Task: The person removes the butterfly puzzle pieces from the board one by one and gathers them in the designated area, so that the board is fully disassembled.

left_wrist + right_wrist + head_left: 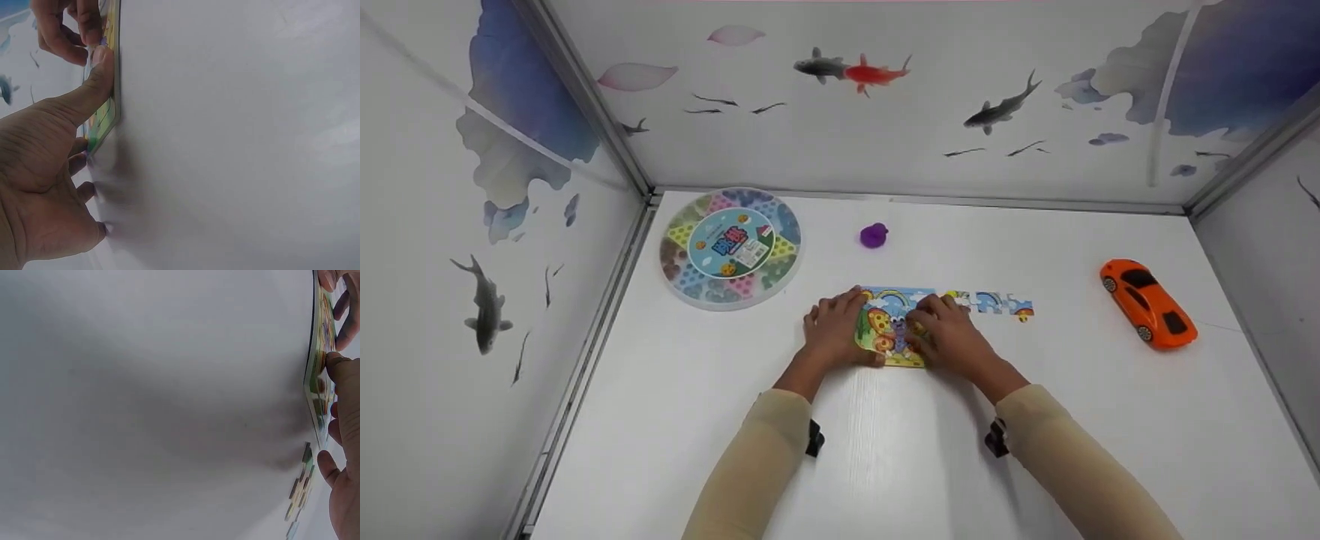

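head view: your left hand (834,330) and right hand (952,335) both lie on the jigsaw puzzle (891,324) at the middle of the white table (885,450), fingers pressing its pieces flat.
head view, progress: the left block looks joined; a short strip of joined pieces (994,303) lies just to its right, apparently not yet attached. i judge it roughly half done.
head view, around: round checkers board (730,247), purple toy (874,235), orange toy car (1147,301).
left wrist view: your left thumb holds down the puzzle's edge; nothing is grasped.
right wrist view: your right fingertips (333,363) press the puzzle (318,377); no clench.
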### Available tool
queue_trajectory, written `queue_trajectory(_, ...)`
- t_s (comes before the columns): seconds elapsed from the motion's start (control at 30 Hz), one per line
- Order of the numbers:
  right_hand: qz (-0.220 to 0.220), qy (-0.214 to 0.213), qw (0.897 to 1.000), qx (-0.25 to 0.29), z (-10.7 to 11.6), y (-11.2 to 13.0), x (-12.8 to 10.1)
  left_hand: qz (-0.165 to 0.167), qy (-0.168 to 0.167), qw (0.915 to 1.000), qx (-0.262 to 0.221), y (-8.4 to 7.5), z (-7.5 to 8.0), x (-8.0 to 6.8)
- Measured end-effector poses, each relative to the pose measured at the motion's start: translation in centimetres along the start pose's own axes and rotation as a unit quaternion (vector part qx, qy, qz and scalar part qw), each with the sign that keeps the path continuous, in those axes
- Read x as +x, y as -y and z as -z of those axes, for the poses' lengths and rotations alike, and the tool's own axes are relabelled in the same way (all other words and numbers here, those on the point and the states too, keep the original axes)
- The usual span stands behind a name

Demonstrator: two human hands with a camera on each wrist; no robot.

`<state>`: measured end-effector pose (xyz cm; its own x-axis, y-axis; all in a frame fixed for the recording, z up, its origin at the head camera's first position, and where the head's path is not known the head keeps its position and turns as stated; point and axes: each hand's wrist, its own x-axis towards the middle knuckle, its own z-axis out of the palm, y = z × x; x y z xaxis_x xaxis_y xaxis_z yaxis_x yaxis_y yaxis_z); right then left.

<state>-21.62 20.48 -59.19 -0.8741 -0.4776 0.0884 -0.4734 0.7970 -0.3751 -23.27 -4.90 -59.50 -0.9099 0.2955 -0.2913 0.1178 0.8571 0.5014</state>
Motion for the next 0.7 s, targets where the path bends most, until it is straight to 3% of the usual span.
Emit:
queue_trajectory(0.37, 0.021, -0.005, 1.0, -0.001, -0.4, 0.9, 1.3, -0.001, -0.002, 1.0, 0.003, -0.3, 0.1, -0.3)
queue_trajectory(0.7, -0.015, 0.048, 0.998, -0.033, -0.1, 2.4, 2.3, 0.005, -0.003, 0.9999, 0.01, -0.7, 0.5, -0.6)
